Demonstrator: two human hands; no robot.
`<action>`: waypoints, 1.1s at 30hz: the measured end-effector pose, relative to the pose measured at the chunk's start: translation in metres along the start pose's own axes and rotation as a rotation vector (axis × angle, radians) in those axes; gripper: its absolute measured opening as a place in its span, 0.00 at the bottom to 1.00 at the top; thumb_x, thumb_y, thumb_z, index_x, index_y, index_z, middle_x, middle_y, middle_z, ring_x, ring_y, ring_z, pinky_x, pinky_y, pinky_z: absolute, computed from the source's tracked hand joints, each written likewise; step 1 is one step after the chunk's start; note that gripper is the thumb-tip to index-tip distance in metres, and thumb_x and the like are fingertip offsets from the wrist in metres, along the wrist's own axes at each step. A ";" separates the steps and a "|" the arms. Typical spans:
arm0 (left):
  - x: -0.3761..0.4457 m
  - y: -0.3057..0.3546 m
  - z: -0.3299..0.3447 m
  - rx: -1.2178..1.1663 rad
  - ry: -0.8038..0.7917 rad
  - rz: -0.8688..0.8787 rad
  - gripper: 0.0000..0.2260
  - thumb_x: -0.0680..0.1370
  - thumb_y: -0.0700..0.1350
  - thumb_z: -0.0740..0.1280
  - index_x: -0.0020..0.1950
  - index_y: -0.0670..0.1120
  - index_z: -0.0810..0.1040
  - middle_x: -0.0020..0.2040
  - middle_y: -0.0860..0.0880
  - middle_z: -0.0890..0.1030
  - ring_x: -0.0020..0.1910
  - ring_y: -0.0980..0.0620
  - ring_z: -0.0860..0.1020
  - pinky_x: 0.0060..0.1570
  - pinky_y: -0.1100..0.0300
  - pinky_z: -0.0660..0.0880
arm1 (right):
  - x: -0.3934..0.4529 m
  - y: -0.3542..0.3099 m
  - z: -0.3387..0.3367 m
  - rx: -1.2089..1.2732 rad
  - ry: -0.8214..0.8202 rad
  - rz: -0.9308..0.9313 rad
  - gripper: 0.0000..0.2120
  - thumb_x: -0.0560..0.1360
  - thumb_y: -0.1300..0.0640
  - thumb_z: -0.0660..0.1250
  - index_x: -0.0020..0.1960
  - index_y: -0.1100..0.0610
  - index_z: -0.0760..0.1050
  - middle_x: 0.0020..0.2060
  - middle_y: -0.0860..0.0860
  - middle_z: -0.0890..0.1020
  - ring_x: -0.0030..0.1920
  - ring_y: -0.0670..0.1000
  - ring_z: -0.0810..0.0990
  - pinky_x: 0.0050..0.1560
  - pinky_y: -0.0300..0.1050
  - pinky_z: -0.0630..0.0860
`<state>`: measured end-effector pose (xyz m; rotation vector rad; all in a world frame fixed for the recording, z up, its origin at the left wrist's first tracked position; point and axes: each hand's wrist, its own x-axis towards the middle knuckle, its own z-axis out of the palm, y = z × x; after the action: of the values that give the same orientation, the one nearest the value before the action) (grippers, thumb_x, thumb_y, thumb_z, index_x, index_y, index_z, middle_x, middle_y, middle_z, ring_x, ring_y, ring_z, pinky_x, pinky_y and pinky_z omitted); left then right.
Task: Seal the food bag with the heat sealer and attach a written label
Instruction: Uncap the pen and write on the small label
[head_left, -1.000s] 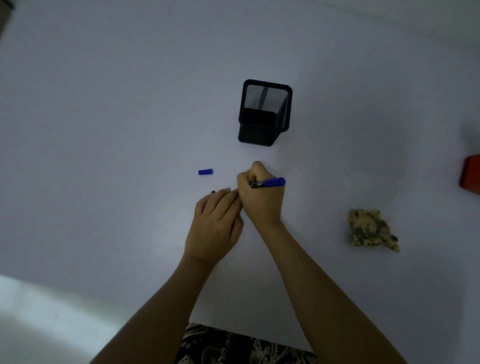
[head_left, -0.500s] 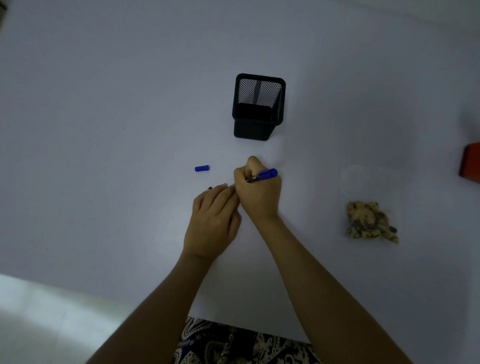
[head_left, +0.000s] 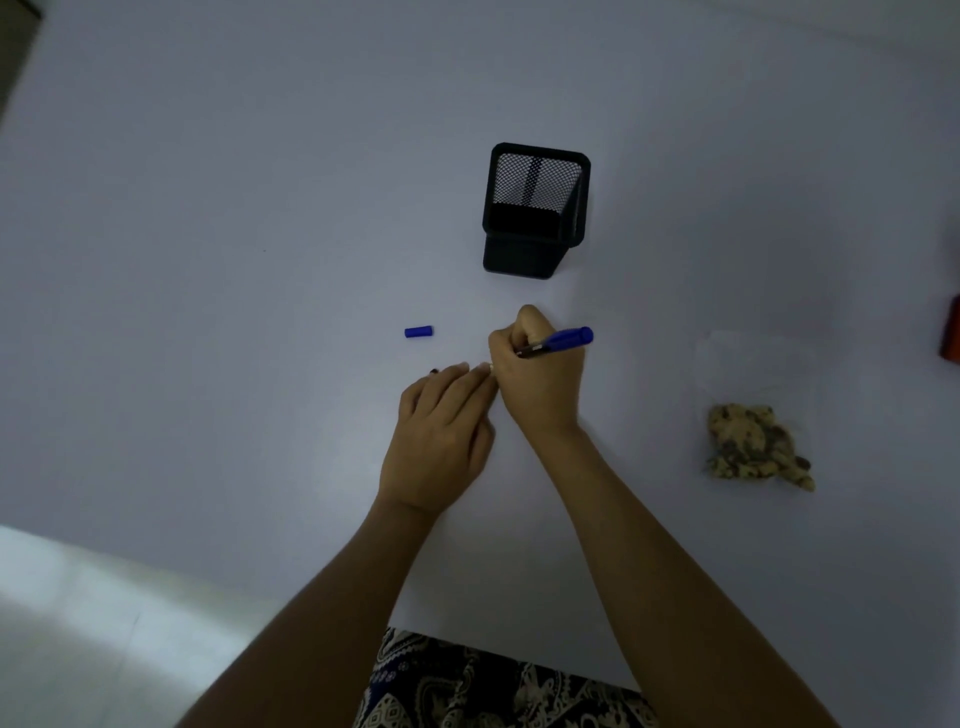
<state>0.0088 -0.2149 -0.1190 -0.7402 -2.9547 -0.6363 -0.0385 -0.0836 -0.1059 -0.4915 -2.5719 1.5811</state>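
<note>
My right hand grips a blue pen, its tip pointing down-left and hidden behind the fingers. My left hand lies flat on the white table just left of it, fingers together, pressing down; whatever is under the fingers is hidden. The pen's blue cap lies loose on the table to the left. A clear food bag with brown crumbly contents rests at the right, apart from both hands.
A black mesh pen holder stands just behind my hands. An orange-red object shows at the right edge, cut off. The table's near edge runs along the bottom left, with patterned clothing below.
The pen's rear end has tilted slightly up and right in my right hand. Both hands stay in the same place; the view has shifted a little.
</note>
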 end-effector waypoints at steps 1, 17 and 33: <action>0.000 0.000 0.000 0.000 0.000 0.001 0.16 0.77 0.44 0.63 0.64 0.42 0.76 0.62 0.44 0.79 0.63 0.46 0.73 0.65 0.51 0.64 | 0.000 0.002 -0.002 -0.004 -0.024 -0.010 0.21 0.74 0.66 0.64 0.32 0.49 0.58 0.24 0.47 0.65 0.24 0.43 0.64 0.25 0.35 0.64; -0.001 0.000 0.003 -0.006 0.015 -0.001 0.17 0.76 0.43 0.66 0.64 0.42 0.76 0.62 0.44 0.80 0.63 0.46 0.74 0.65 0.50 0.66 | -0.007 0.006 -0.003 -0.047 0.071 -0.062 0.15 0.75 0.66 0.65 0.34 0.57 0.63 0.25 0.53 0.70 0.25 0.46 0.67 0.26 0.39 0.68; -0.002 0.000 0.001 0.006 -0.005 -0.007 0.17 0.78 0.45 0.62 0.65 0.42 0.76 0.62 0.44 0.79 0.64 0.45 0.75 0.66 0.50 0.66 | -0.005 0.006 -0.003 0.017 0.069 -0.029 0.20 0.75 0.67 0.64 0.32 0.51 0.59 0.24 0.47 0.66 0.24 0.43 0.64 0.25 0.35 0.65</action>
<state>0.0105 -0.2152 -0.1203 -0.7329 -2.9630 -0.6275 -0.0317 -0.0804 -0.1096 -0.4967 -2.5018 1.5468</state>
